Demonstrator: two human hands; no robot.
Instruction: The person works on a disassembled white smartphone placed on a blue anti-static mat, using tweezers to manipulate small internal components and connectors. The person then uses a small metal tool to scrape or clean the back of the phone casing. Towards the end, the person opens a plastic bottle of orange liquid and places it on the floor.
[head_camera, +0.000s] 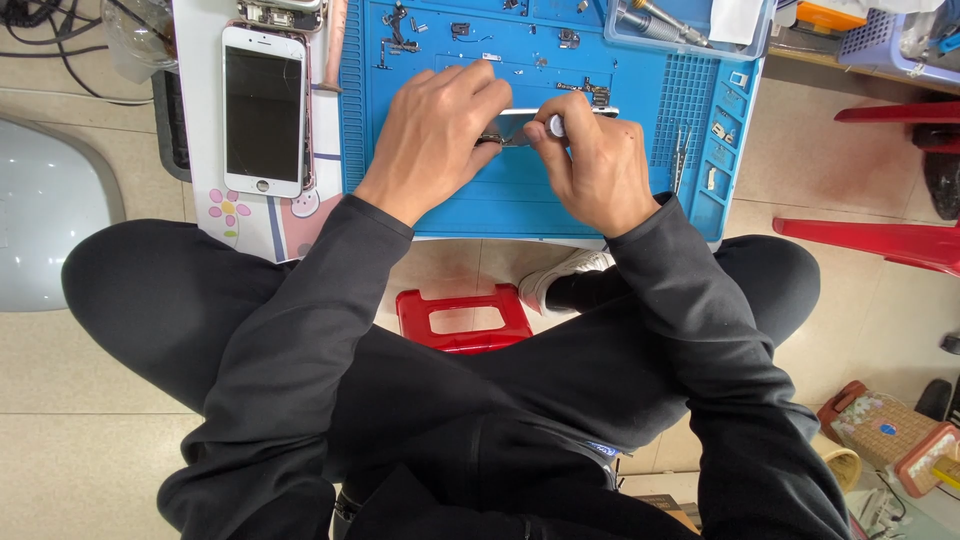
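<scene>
Both hands — left hand (437, 130), right hand (597, 170) — on phone frame (520, 122).

Both arms in long black sleeves reach forward and bend in toward each other. The left hand (435, 135) lies palm down, its fingers curled together at the tips. The right hand (595, 165) sits just beside those fingertips, its fingers pinched shut.

Your mat (400, 190) lies at twelve o'clock; the phone screen (263, 110) sits at ten, the tweezers (680, 155) at one, the stool (463, 318) below.
</scene>
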